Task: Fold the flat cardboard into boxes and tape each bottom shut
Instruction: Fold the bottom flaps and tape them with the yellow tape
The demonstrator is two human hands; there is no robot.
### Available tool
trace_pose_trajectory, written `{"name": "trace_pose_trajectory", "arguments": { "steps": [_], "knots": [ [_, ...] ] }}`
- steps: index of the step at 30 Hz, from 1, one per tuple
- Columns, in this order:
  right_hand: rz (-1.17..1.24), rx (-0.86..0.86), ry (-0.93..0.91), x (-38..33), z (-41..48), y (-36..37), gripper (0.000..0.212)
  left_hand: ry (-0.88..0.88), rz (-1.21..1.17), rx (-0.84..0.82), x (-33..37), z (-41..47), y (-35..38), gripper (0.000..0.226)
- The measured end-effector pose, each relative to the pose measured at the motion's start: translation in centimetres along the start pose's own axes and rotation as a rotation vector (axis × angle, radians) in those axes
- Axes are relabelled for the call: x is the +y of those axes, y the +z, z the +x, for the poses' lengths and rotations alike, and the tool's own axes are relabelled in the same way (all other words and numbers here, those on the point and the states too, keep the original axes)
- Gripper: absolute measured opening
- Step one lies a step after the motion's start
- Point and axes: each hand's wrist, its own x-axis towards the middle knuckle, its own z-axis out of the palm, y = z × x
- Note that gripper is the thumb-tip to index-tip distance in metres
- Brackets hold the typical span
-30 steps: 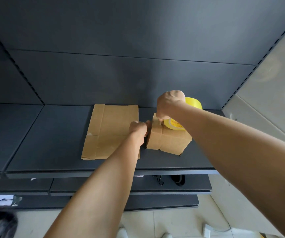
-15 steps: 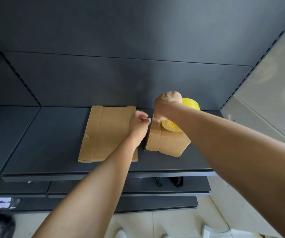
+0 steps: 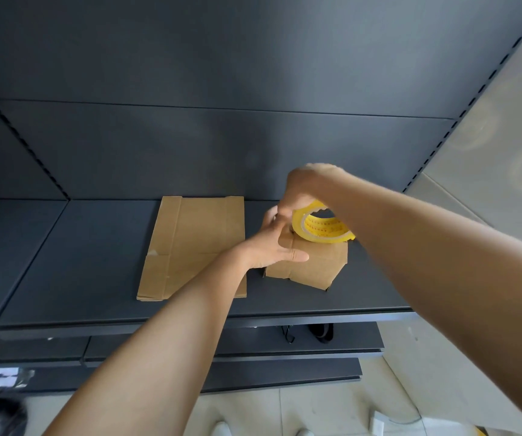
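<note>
Pressing down on the small box (image 3: 313,265) with your left hand (image 3: 272,247), you're spreading straight fingers across its top face, thumb reaching out along the near part. Your right hand (image 3: 303,190) is curling round the yellow tape roll (image 3: 322,229), gripping it at the rim and holding it at the far edge of the box, tilted so the hollow core is facing you. I cannot tell whether a strip is running from the roll onto the cardboard; it's too blurred there. The box is sitting on the dark shelf (image 3: 80,262), right of centre, and the flat cardboard (image 3: 196,240) is lying just beside it to the left.

Now, handling. That box is looking light and thin-walled, so it's likely going to skid on the smooth shelf the moment the tape is tugging at it, and the flaps are probably wanting to spring up. Pinning it from above is the right idea; be pressing near the seam where the flaps meet, not on an unsupported middle, which may cave. The roll is stiff and easy to grip by the rim or through the core. The flat sheet is going to flop along its creases, so be taking it by two opposite edges when its turn is coming.
</note>
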Motion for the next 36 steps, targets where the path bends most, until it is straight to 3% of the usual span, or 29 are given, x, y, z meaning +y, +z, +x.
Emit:
{"name": "trace_pose_trajectory", "arguments": {
  "steps": [7,19,26,31,36],
  "knots": [
    [0.153,-0.071,0.041,4.6,-0.5,-0.8,0.069,-0.009,0.071,0.000,0.1,0.7,-0.5,0.100],
    [0.060,-0.069,0.114,6.9,-1.6,1.8,0.060,0.004,0.218,0.014,0.0,0.0,-1.4,0.090],
    [0.197,-0.062,0.191,10.6,-0.9,2.3,0.082,-0.005,0.203,0.003,0.3,0.1,-1.3,0.091],
    [0.227,-0.046,0.192,11.6,-0.3,4.6,0.065,-0.018,0.195,0.001,0.4,0.1,-0.9,0.092],
    [0.242,-0.088,0.236,12.1,-0.1,6.1,0.066,-0.041,0.208,0.005,0.5,0.1,-0.8,0.093]
  ]
}}
